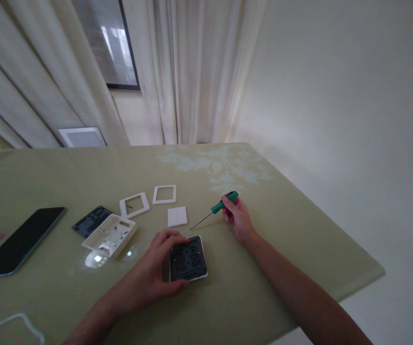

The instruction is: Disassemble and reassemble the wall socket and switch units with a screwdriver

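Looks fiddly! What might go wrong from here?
The screwdriver in the right hand could slip and jab the left hand, which grips the dark-faced box nearby. The small pieces lying loose within the tilted white frame might get knocked away and lost.

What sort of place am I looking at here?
Probably a room in a home rather than a workshop: long cream fabric curtains hang on both sides of a dark-framed glass window, and the smooth pale green tabletop carries a white leaf-and-scroll pattern.
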`<action>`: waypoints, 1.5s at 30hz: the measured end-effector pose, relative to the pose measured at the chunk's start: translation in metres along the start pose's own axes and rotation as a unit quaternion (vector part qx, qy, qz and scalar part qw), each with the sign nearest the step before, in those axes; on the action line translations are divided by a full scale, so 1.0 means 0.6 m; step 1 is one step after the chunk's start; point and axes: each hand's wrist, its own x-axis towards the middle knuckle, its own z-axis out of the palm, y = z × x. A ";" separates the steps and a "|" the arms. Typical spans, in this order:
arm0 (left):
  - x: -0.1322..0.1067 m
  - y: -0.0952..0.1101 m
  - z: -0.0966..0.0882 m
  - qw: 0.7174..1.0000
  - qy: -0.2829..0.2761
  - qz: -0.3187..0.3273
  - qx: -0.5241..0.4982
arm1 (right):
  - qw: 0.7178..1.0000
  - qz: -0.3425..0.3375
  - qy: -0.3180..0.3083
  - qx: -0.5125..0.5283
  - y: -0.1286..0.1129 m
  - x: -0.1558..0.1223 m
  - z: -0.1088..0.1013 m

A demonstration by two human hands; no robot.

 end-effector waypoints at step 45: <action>-0.004 0.007 -0.006 0.999 -0.031 -0.017 0.021 | 1.000 0.005 0.003 0.014 0.002 0.002 0.004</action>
